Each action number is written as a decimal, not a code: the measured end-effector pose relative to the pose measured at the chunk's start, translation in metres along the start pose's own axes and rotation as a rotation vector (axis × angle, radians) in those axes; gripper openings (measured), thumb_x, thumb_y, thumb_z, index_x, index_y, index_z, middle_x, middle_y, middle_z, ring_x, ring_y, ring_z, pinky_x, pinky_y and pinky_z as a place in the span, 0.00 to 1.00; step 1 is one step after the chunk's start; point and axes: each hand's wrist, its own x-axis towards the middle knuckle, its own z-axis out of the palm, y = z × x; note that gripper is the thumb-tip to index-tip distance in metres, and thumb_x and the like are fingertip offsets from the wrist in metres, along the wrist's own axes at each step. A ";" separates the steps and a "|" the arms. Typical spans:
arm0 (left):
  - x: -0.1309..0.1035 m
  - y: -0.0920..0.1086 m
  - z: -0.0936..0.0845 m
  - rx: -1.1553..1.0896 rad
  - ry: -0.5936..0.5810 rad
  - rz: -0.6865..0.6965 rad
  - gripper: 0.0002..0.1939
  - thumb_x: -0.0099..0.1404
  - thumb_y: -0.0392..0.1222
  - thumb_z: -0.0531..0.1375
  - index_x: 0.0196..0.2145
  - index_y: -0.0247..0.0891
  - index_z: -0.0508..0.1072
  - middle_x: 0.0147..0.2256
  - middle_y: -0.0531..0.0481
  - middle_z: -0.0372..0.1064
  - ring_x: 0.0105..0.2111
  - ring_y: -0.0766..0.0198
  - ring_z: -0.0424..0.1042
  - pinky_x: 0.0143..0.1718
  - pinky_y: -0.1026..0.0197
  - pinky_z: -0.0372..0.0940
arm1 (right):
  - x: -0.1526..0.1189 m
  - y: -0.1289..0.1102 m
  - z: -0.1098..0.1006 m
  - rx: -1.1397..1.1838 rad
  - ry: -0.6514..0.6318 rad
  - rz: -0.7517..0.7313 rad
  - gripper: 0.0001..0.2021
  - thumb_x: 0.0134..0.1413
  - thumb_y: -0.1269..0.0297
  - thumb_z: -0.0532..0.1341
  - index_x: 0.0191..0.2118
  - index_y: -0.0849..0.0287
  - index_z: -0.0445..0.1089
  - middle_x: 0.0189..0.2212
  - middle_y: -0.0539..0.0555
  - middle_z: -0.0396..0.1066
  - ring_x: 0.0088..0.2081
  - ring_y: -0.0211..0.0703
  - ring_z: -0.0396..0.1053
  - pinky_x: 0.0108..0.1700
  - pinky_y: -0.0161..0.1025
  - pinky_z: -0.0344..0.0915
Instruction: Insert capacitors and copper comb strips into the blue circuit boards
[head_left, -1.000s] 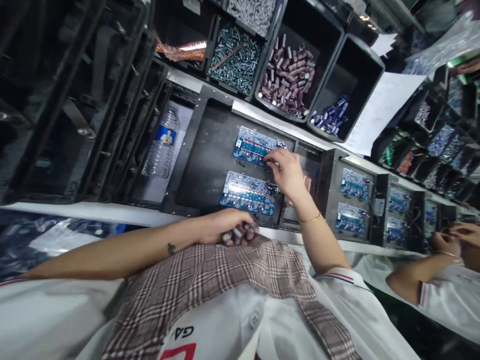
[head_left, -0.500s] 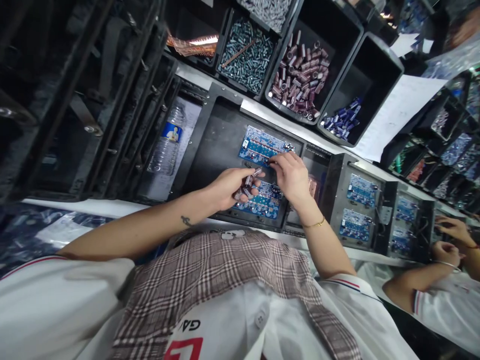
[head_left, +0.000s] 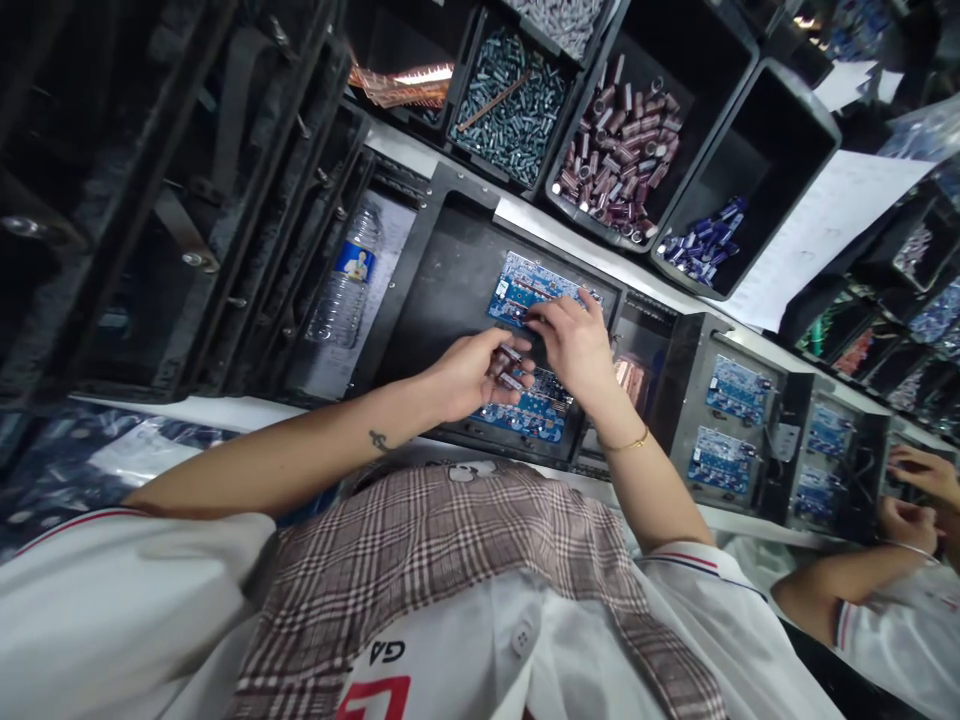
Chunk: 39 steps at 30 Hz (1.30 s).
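My left hand (head_left: 466, 374) is curled, palm up, around several brown-sleeved cylindrical capacitors (head_left: 511, 380). It is over the lower blue circuit board (head_left: 529, 422) and hides part of it. My right hand (head_left: 577, 345) reaches down to the lower edge of the upper blue circuit board (head_left: 514, 275), thumb and fingers pinched together. Whatever lies between those fingertips is too small and covered to make out. Both boards lie in a black tray (head_left: 450, 250) in front of me.
Black bins behind the tray hold brown capacitors (head_left: 622, 150), blue capacitors (head_left: 705, 245), small green parts (head_left: 510, 110) and copper strips (head_left: 405, 85). A plastic bottle (head_left: 345, 290) lies left. More boards (head_left: 724, 460) are in trays at right, near a co-worker's hands (head_left: 911, 510).
My right hand has shifted slightly left along the upper board's lower edge. The fingers of my left hand have opened a little around the capacitors. The whole view has shifted slightly.
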 end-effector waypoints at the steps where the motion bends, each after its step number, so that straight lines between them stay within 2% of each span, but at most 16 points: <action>1: -0.001 0.000 -0.001 -0.005 0.004 0.006 0.10 0.67 0.36 0.51 0.36 0.31 0.71 0.28 0.45 0.70 0.22 0.65 0.71 0.18 0.65 0.64 | 0.001 0.002 0.003 -0.023 -0.016 -0.011 0.12 0.65 0.67 0.52 0.44 0.57 0.73 0.37 0.54 0.74 0.42 0.45 0.71 0.64 0.57 0.52; 4: -0.007 0.002 -0.004 0.014 0.029 0.042 0.08 0.64 0.33 0.54 0.38 0.30 0.73 0.29 0.45 0.70 0.22 0.67 0.70 0.17 0.67 0.62 | 0.003 0.004 0.006 -0.054 -0.036 -0.050 0.13 0.66 0.67 0.50 0.44 0.57 0.72 0.36 0.55 0.73 0.41 0.45 0.70 0.62 0.57 0.55; 7: -0.014 0.003 -0.008 0.062 0.025 0.059 0.07 0.65 0.36 0.57 0.40 0.33 0.73 0.27 0.49 0.68 0.20 0.69 0.68 0.12 0.70 0.54 | 0.002 0.002 0.003 -0.082 -0.040 -0.083 0.14 0.65 0.68 0.50 0.44 0.57 0.72 0.36 0.55 0.72 0.40 0.46 0.70 0.60 0.56 0.59; 10: -0.018 0.004 -0.011 0.081 0.027 0.074 0.06 0.66 0.41 0.59 0.34 0.35 0.70 0.25 0.52 0.64 0.17 0.74 0.63 0.10 0.73 0.43 | 0.003 0.001 0.001 -0.099 -0.052 -0.146 0.15 0.65 0.70 0.49 0.46 0.57 0.71 0.37 0.56 0.73 0.41 0.46 0.71 0.62 0.57 0.56; 12: -0.020 0.003 -0.012 0.065 0.043 0.097 0.07 0.67 0.41 0.59 0.32 0.35 0.68 0.24 0.54 0.62 0.17 0.76 0.61 0.10 0.74 0.40 | 0.003 0.002 0.000 -0.078 -0.075 -0.210 0.15 0.65 0.70 0.49 0.48 0.55 0.71 0.39 0.54 0.74 0.42 0.45 0.71 0.64 0.57 0.52; 14: -0.020 0.003 -0.013 0.042 0.052 0.120 0.05 0.68 0.40 0.57 0.36 0.35 0.70 0.25 0.53 0.62 0.18 0.75 0.63 0.11 0.74 0.42 | 0.003 0.001 -0.003 -0.004 -0.061 -0.227 0.14 0.66 0.67 0.50 0.50 0.54 0.70 0.42 0.53 0.75 0.46 0.44 0.72 0.66 0.57 0.50; 16: -0.021 0.003 -0.014 0.026 0.031 0.140 0.06 0.68 0.38 0.55 0.40 0.36 0.71 0.26 0.53 0.63 0.18 0.74 0.64 0.11 0.74 0.45 | 0.003 -0.005 -0.009 0.122 -0.010 -0.167 0.13 0.65 0.62 0.54 0.52 0.53 0.68 0.46 0.53 0.74 0.50 0.45 0.70 0.65 0.57 0.51; 19: -0.022 0.003 -0.017 0.014 -0.044 0.171 0.07 0.69 0.38 0.55 0.41 0.36 0.71 0.25 0.54 0.63 0.18 0.74 0.64 0.11 0.73 0.44 | 0.004 -0.020 -0.017 0.296 -0.048 -0.105 0.12 0.64 0.58 0.56 0.51 0.50 0.69 0.47 0.50 0.75 0.50 0.44 0.71 0.63 0.55 0.55; 21: -0.022 0.004 -0.018 -0.026 -0.049 0.165 0.07 0.69 0.38 0.55 0.39 0.34 0.72 0.26 0.52 0.65 0.20 0.71 0.67 0.13 0.72 0.52 | 0.009 -0.027 -0.015 0.278 -0.061 -0.084 0.09 0.64 0.60 0.55 0.44 0.50 0.71 0.42 0.49 0.76 0.46 0.43 0.72 0.63 0.54 0.55; 23: -0.022 0.004 -0.019 -0.089 -0.019 0.142 0.09 0.69 0.36 0.53 0.37 0.31 0.72 0.28 0.48 0.69 0.26 0.67 0.72 0.21 0.67 0.65 | 0.015 -0.027 -0.007 0.173 -0.002 -0.051 0.08 0.64 0.63 0.55 0.40 0.53 0.72 0.38 0.50 0.76 0.43 0.44 0.72 0.63 0.55 0.52; 25: -0.022 0.005 -0.020 -0.133 -0.003 0.123 0.10 0.69 0.33 0.52 0.37 0.29 0.73 0.30 0.44 0.72 0.29 0.63 0.74 0.29 0.62 0.70 | 0.022 -0.022 0.005 0.091 0.040 -0.036 0.08 0.64 0.65 0.55 0.39 0.54 0.71 0.37 0.51 0.75 0.42 0.44 0.71 0.63 0.55 0.51; 29: -0.024 0.006 -0.024 -0.134 -0.005 0.117 0.10 0.66 0.30 0.52 0.38 0.25 0.73 0.34 0.38 0.74 0.29 0.63 0.74 0.27 0.63 0.69 | 0.029 -0.016 0.019 0.048 0.041 -0.088 0.09 0.64 0.68 0.54 0.40 0.55 0.71 0.38 0.52 0.74 0.42 0.44 0.71 0.63 0.54 0.52; 33: -0.028 0.006 -0.028 -0.055 -0.048 0.100 0.13 0.68 0.33 0.51 0.44 0.24 0.72 0.37 0.33 0.75 0.26 0.62 0.74 0.19 0.66 0.63 | 0.028 -0.019 0.016 -0.021 0.029 -0.148 0.10 0.64 0.69 0.53 0.40 0.58 0.71 0.36 0.55 0.74 0.41 0.46 0.70 0.59 0.52 0.60; 36: -0.027 0.005 -0.033 -0.003 -0.039 0.120 0.13 0.68 0.36 0.53 0.45 0.25 0.72 0.32 0.38 0.74 0.22 0.66 0.70 0.15 0.69 0.56 | 0.027 -0.024 0.011 -0.081 0.006 -0.192 0.11 0.64 0.70 0.51 0.40 0.59 0.71 0.37 0.56 0.73 0.41 0.46 0.69 0.56 0.50 0.63; 39: -0.025 0.005 -0.039 0.015 -0.008 0.171 0.10 0.66 0.34 0.57 0.42 0.26 0.74 0.27 0.48 0.68 0.22 0.70 0.67 0.15 0.71 0.55 | 0.028 -0.027 0.010 -0.146 -0.018 -0.295 0.13 0.65 0.72 0.49 0.42 0.60 0.71 0.39 0.56 0.73 0.40 0.44 0.69 0.62 0.54 0.57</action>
